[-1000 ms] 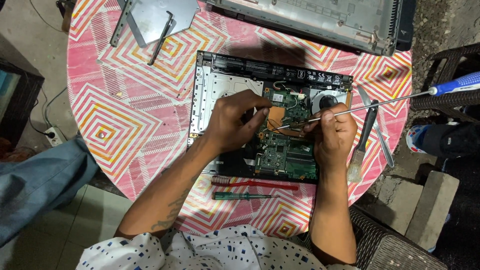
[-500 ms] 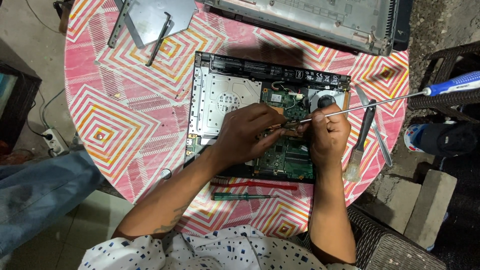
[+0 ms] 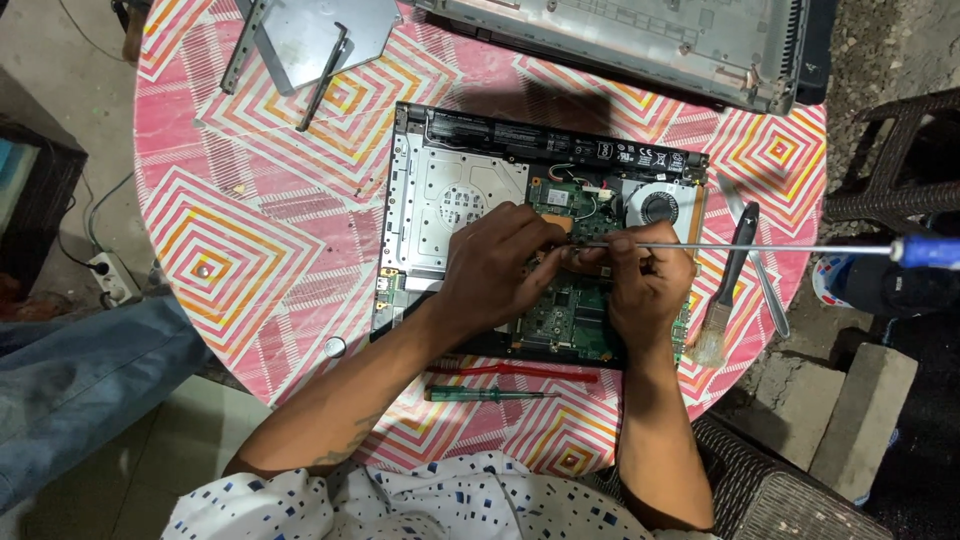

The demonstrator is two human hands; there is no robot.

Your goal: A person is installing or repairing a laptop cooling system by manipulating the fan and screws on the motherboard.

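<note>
Round pink-patterned table [image 3: 250,250] w/ opened laptop [image 3: 470,190] at centre. Both my hands over its green board [image 3: 570,310]: left hand [image 3: 495,265] fingers bunched on it; right hand [image 3: 645,280] pinches long screwdriver [image 3: 760,248] shaft.

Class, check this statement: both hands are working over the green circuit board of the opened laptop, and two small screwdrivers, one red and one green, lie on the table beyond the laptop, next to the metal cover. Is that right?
Not quite. In the head view the red screwdriver and green screwdriver lie on the near side of the laptop, close to the person, not beside the metal cover. The left hand and right hand are over the green circuit board.
</note>
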